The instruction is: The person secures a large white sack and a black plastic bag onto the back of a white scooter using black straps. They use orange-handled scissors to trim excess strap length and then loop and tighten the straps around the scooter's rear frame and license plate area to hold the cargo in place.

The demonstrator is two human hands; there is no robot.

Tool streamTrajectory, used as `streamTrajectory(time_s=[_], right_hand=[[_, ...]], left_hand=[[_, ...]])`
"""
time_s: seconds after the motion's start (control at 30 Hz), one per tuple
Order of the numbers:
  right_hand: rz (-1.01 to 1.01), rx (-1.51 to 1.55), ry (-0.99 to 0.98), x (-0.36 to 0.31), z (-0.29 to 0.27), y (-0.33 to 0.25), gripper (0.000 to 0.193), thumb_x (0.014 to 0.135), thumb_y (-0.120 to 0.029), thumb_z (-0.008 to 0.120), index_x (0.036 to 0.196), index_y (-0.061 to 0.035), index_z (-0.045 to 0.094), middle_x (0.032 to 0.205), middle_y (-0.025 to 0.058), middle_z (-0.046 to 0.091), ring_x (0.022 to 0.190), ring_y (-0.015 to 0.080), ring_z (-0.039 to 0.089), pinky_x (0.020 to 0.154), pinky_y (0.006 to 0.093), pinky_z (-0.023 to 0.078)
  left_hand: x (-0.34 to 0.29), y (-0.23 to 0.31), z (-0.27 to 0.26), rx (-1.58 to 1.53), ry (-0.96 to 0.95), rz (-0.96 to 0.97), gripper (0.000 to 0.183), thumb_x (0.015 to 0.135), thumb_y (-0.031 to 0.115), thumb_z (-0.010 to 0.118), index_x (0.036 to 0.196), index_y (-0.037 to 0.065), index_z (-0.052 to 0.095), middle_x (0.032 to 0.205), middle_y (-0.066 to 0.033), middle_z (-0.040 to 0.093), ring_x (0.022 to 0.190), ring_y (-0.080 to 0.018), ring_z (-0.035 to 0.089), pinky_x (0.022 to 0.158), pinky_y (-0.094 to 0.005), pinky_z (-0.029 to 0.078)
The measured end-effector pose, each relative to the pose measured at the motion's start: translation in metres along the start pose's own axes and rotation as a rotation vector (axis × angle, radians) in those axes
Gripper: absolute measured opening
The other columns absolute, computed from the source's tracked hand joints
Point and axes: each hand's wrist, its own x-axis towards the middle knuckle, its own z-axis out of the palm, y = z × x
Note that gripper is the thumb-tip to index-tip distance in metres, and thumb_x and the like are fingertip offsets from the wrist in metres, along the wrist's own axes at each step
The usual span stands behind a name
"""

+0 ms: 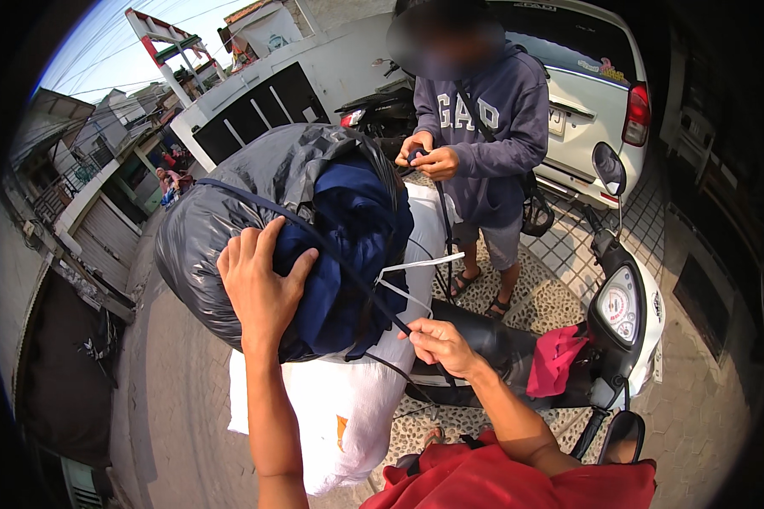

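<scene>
A large black plastic bag (pixel 199 267), with dark blue cloth (pixel 352 199) bulging from its opening, rests on a white sack (pixel 348 424) on the motorbike. Across the bag and cloth runs a narrow dark strap (pixel 348 265). My left hand (pixel 261 284) lies spread against the bundle, fingertips by the strap. The strap's lower end is pinched between the fingers of my right hand (pixel 441 346), above the seat. White ties (pixel 420 263) stick out beside the cloth.
Across the motorbike stands a person in a purple hoodie (pixel 518 110), both hands on a small dark item. A pink cloth (pixel 556 360) hangs ahead of the black seat (pixel 492 339), near the handlebar. A white car (pixel 603 153) is parked behind; a paved lane (pixel 161 407) runs left.
</scene>
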Motion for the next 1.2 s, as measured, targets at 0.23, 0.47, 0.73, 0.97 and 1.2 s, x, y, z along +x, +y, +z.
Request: streamTrajectory(time_s=[0.23,0.47,0.73,0.97,1.2], right_hand=[[0.0,0.004,-0.001,0.0,-0.0003,0.0009,0.027,0.1,-0.021,0.054,0.112,0.0019,0.063,0.061,-0.004,0.047,0.053,0.0037,0.041,0.051,0.0212,0.031],[0.011,-0.013,0.011,-0.002,0.0008,-0.0009,0.028,0.101,-0.022,0.053,0.111,0.0014,0.064,0.061,-0.0051,0.046,0.055,0.0032,0.04,0.054,0.0213,0.032],[0.007,-0.012,-0.003,-0.0022,0.0014,-0.0005,0.028,0.101,-0.023,0.053,0.111,0.0014,0.064,0.061,-0.0048,0.045,0.055,0.0037,0.04,0.054,0.0215,0.033],[0.005,-0.007,-0.011,-0.0009,0.0002,0.0008,0.029,0.101,-0.024,0.053,0.111,0.0009,0.064,0.061,-0.005,0.045,0.055,0.0035,0.04,0.054,0.0212,0.033],[0.0,-0.021,-0.011,0.0001,-0.0008,0.0023,0.029,0.101,-0.024,0.052,0.11,0.001,0.064,0.06,-0.0055,0.045,0.055,0.0028,0.04,0.054,0.0208,0.033]], left_hand=[[-0.0002,0.0007,-0.0004,-0.011,-0.011,-0.013,0.052,0.07,0.034,0.081,0.113,0.009,0.066,0.094,-0.0078,0.058,0.096,-0.0272,0.056,0.094,-0.0389,0.039],[-0.0003,0.0019,-0.0007,-0.007,0.001,0.005,0.05,0.071,0.033,0.081,0.113,0.009,0.067,0.094,-0.0081,0.058,0.097,-0.0275,0.056,0.094,-0.0389,0.039],[-0.0004,0.0007,0.0003,-0.009,-0.008,-0.008,0.051,0.072,0.034,0.081,0.113,0.009,0.066,0.094,-0.0081,0.058,0.097,-0.0277,0.056,0.094,-0.0391,0.039],[-0.0007,0.0005,0.0,-0.007,-0.019,-0.014,0.051,0.072,0.034,0.08,0.114,0.009,0.066,0.095,-0.0084,0.058,0.098,-0.0279,0.056,0.095,-0.0393,0.039],[-0.0004,0.0002,0.0018,0.009,0.011,0.006,0.05,0.07,0.032,0.081,0.112,0.008,0.067,0.094,-0.0078,0.059,0.094,-0.0272,0.056,0.094,-0.0391,0.039]])
